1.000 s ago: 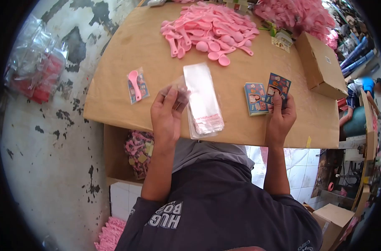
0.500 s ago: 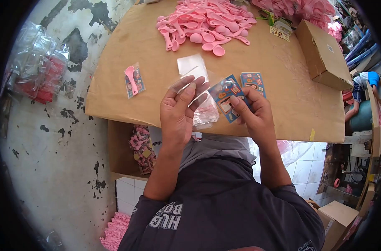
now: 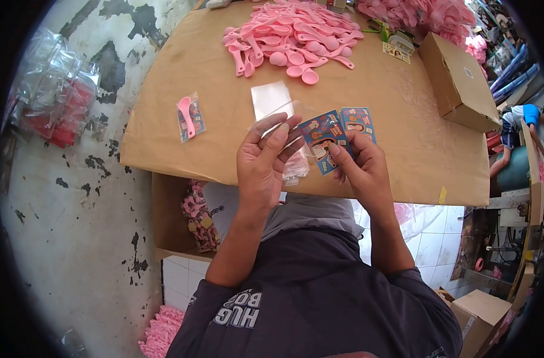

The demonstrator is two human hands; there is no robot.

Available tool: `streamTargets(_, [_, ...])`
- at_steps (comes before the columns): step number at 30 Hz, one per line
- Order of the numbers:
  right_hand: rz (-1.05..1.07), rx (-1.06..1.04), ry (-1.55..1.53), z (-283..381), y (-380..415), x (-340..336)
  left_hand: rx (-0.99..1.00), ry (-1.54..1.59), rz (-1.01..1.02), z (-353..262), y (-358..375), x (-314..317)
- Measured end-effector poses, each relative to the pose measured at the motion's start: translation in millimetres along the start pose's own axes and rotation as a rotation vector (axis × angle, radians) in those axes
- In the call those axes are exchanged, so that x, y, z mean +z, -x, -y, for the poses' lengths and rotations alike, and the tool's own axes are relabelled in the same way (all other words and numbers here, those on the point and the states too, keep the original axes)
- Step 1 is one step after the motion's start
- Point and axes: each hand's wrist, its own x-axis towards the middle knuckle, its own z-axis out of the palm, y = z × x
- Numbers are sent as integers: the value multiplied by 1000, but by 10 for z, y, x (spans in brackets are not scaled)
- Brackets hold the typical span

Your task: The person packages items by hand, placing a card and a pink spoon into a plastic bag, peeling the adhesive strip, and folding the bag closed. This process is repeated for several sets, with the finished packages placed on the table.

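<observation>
My left hand (image 3: 261, 161) pinches a clear plastic bag (image 3: 303, 111) between thumb and fingers, over the table's near edge. In my right hand (image 3: 366, 164) is a blue printed card (image 3: 323, 134), gripped at its right side with the thumb on its face. The card's left edge overlaps the bag's right end in this view. Beneath both hands lies a stack of clear bags (image 3: 271, 100), partly hidden by the left hand. Another blue card (image 3: 358, 119) rests on the table just behind the right hand.
A pink spoon (image 3: 186, 115) with a blue card in a clear bag lies at the left of the brown-covered table (image 3: 415, 161). A big heap of pink spoons (image 3: 290, 36) is at the back. At right stands a cardboard box (image 3: 460, 83); farther right, a person (image 3: 517, 125) sits.
My left hand has moved slightly right with the bag. The card in my right hand has shifted a little left and turned more upright, closer to the bag.
</observation>
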Motion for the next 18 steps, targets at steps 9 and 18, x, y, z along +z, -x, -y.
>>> streamTargets(9, [128, 86, 92, 131, 14, -62, -110, 17, 119, 56, -72, 29])
streamTargets(18, [-49, -68, -152, -56, -92, 151, -80, 30, 69, 126, -86, 21])
